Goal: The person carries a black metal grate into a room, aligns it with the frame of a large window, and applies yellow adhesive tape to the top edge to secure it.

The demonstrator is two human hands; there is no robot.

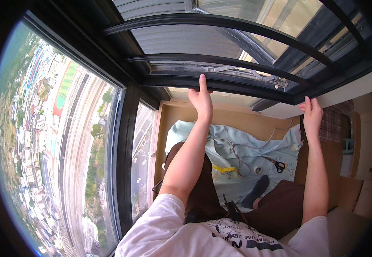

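Observation:
A dark window frame with curved-looking crossbars spans the upper part of the view. Its lower rail is in my left hand, thumb pointing up over the front, the other fingers folded and mostly hidden. At the frame's lower right corner is my right hand, fingers bent and pressed together with the tips against the edge; what they pinch, if anything, is too small to make out. Just above the rail, a metal hinge arm runs along the sill of an outward-tilted window.
On the ledge below lies a pale blue cloth with black scissors, a roll of tape and a yellow item. My socked foot rests on it. At left, large glass panes overlook roads far below.

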